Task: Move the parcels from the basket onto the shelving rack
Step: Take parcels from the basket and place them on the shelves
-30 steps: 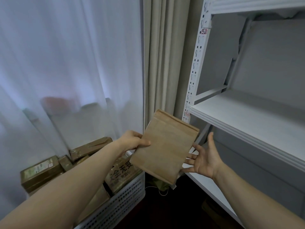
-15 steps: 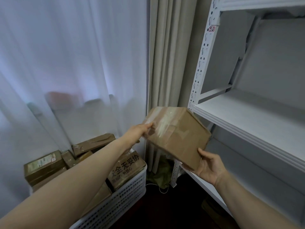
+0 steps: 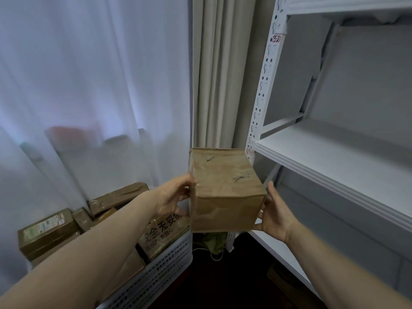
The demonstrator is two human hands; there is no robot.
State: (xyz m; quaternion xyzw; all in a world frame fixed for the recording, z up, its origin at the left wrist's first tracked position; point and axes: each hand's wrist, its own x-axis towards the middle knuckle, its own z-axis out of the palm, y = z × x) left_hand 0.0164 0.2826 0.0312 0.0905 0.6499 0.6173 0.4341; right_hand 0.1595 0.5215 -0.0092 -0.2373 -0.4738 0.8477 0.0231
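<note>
Two hands of ours hold one brown cardboard box (image 3: 225, 190) in the air, clamped between them. Our left hand (image 3: 171, 197) grips its left side with the thumb on the upper edge. Our right hand (image 3: 276, 217) cups the lower right corner, thumb up along the side and fingers tucked under the bottom. The box is taped and creased, with a few dark marks on its top. It sits just left of the white shelving rack (image 3: 265, 85), close to the front corner of the middle shelf (image 3: 334, 157) but not on it. Down at our left stands the white perforated basket (image 3: 160, 270). It holds several more brown parcels (image 3: 46, 230), one of them printed with large black characters (image 3: 163, 233). A red label reading 32 (image 3: 276, 39) is stuck high on the rack's post. Behind the box hang a sheer white curtain (image 3: 89, 74) and a beige curtain (image 3: 220, 74).
</note>
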